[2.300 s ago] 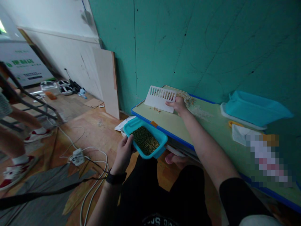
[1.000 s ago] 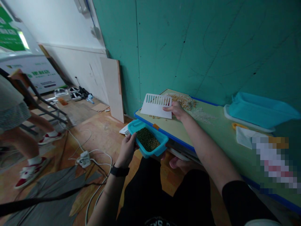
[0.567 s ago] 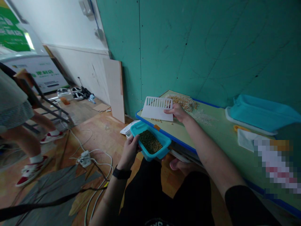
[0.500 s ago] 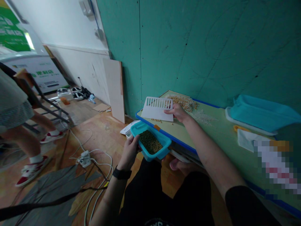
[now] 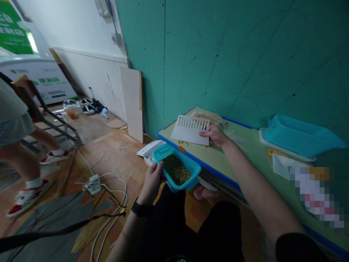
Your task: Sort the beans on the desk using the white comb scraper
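My left hand [image 5: 152,181] grips the near-left rim of a blue plastic tub [image 5: 195,168], which hangs just below the table's edge. Inside it lie green beans [image 5: 171,164] and, towards the right, yellow soybeans [image 5: 182,174]. With my right hand [image 5: 214,136] I hold a white slotted scraper [image 5: 188,135] by its right side, thumb on top. The scraper is over the tabletop, slots towards the wall. A few loose soybeans [image 5: 183,142] lie by its lower edge. Behind it spreads a pile of soybeans [image 5: 211,118] with pale grains beside it.
The light green table [image 5: 240,156] has a blue edge and stands against a green wall. A blue bin [image 5: 300,136] and a white bag [image 5: 280,165] are at its right. Cables and a power strip [image 5: 94,184] lie on the floor. A person [image 5: 16,145] stands at left.
My right hand has moved the scraper a little to the right and nearer the table's front edge. The left hand keeps the tub below the edge. The camera view has shifted slightly.
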`<state>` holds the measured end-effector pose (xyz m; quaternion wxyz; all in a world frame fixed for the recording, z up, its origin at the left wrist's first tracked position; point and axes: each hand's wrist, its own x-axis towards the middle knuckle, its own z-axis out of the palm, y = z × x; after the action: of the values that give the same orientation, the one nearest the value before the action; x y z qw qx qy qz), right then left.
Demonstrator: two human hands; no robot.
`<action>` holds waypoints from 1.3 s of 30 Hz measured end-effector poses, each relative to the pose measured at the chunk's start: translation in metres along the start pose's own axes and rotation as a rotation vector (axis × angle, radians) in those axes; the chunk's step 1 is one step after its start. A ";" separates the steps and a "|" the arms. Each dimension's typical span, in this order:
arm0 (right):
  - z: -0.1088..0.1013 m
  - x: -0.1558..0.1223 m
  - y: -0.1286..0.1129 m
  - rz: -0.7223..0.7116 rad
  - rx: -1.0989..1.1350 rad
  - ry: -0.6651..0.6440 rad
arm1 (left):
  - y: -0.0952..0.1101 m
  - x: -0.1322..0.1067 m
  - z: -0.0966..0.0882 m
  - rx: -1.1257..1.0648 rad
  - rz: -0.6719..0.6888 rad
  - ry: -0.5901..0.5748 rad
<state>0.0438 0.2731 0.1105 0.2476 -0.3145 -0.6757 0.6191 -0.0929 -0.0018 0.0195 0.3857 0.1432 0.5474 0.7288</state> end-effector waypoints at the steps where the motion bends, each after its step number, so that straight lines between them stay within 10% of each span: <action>1: -0.006 -0.004 0.001 0.003 -0.011 0.018 | 0.000 -0.001 0.000 0.003 0.001 -0.002; 18: -0.070 -0.111 0.016 -0.020 -0.085 0.404 | -0.020 -0.023 0.030 -0.040 -0.044 -0.062; 27: -0.018 -0.194 0.032 -0.120 -0.212 0.601 | -0.025 -0.031 0.041 -0.062 -0.073 -0.059; 33: 0.022 -0.183 0.023 -0.161 -0.313 0.526 | -0.016 -0.032 0.034 -0.051 -0.073 -0.067; 39: 0.013 -0.140 0.020 -0.234 -0.310 0.591 | -0.002 -0.021 0.013 -0.014 -0.025 -0.043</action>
<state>0.1317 0.1625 0.0971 0.4509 -0.4344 -0.6922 0.3590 -0.0697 -0.0078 0.0274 0.4074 0.1491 0.5357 0.7245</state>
